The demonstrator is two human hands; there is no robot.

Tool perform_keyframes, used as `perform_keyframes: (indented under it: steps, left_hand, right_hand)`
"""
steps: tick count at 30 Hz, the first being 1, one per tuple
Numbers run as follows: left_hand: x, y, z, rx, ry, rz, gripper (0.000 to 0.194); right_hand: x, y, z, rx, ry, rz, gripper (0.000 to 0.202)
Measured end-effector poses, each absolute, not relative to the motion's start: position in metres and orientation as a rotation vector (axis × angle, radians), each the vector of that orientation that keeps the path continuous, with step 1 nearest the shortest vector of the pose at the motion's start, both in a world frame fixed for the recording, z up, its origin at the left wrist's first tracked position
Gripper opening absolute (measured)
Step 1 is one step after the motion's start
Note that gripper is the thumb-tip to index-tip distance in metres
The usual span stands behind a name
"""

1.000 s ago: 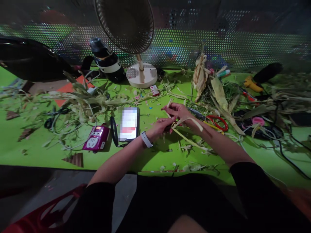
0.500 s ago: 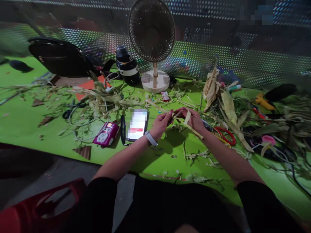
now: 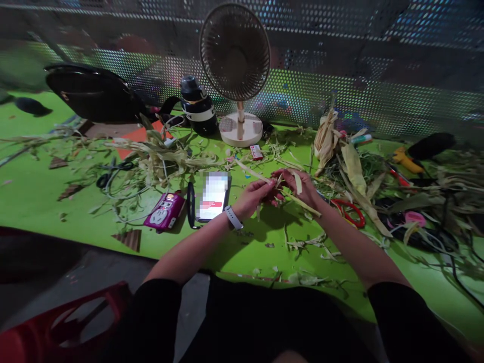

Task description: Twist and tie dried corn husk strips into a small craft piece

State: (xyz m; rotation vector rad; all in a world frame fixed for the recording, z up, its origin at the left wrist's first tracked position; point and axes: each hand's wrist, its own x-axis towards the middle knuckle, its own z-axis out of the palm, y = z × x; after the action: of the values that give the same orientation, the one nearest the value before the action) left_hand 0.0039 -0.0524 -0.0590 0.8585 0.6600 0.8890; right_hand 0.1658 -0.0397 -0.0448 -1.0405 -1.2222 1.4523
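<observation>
Both hands meet over the green table, near the middle of the view. My left hand, with a pale watch on its wrist, pinches pale dried husk strips between thumb and fingers. Close against it on the right, my right hand has its fingers bent around the same strips. One strip end sticks out to the upper left, another runs down to the right across the right wrist. Just left of my left hand lies a lit phone.
A fan, a dark bottle and a black bag stand at the back. Purple packet lies left. Husks, red-handled scissors and an orange-yellow tool lie right. A red chair is lower left.
The husk strips have shifted between my fingers, and a longer end now points to the upper left. My left hand has moved slightly right and its fingers reach further under the strips.
</observation>
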Motion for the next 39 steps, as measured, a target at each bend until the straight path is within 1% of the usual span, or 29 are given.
perform_keyframes:
  steps: [7, 10, 13, 15, 18, 19, 21, 22, 25, 27, 32, 39]
  left_hand:
    - [0.004, -0.053, -0.059, 0.768, 0.613, 0.779, 0.037]
    - [0.005, -0.051, -0.058, 0.73, 0.606, 0.911, 0.033]
    - [0.005, -0.046, -0.058, 0.704, 0.613, 1.123, 0.03]
    - [0.004, -0.043, -0.058, 0.711, 0.613, 1.202, 0.028]
    - [0.003, -0.041, -0.057, 0.742, 0.63, 1.251, 0.03]
    - [0.003, -0.041, -0.058, 0.748, 0.635, 1.265, 0.032]
    - [0.004, -0.043, -0.058, 0.754, 0.644, 1.269, 0.033]
    - [0.005, -0.044, -0.059, 0.759, 0.648, 1.257, 0.034]
    - [0.006, -0.046, -0.06, 0.781, 0.646, 1.214, 0.035]
    - [0.007, -0.047, -0.06, 0.795, 0.639, 1.202, 0.036]
    - [0.005, -0.048, -0.058, 0.851, 0.676, 1.184, 0.036]
    - [-0.001, -0.045, -0.051, 0.891, 0.698, 1.197, 0.032]
  right_hand:
    - [0.169, -0.03, -0.049, -1.036, -1.185, 1.458, 0.033]
    - [0.182, -0.016, -0.051, -1.029, -1.03, 1.375, 0.032]
    - [0.194, -0.005, -0.054, -1.132, -0.72, 1.212, 0.02]
    - [0.193, -0.005, -0.056, -1.257, -0.648, 1.258, 0.018]
    - [0.176, -0.021, -0.057, -1.339, -0.842, 1.503, 0.012]
    - [0.168, -0.029, -0.056, -1.296, -1.054, 1.587, 0.009]
    - [0.154, -0.044, -0.053, -1.164, -1.413, 1.612, 0.008]
    - [0.149, -0.051, -0.051, -1.113, -1.505, 1.637, 0.011]
    - [0.14, -0.061, -0.047, -1.075, -1.55, 1.633, 0.025]
    - [0.139, -0.063, -0.049, -1.08, -1.53, 1.582, 0.029]
    - [0.146, -0.06, -0.05, -1.091, -1.622, 1.49, 0.031]
    - [0.151, -0.06, -0.043, -0.962, -1.814, 1.616, 0.033]
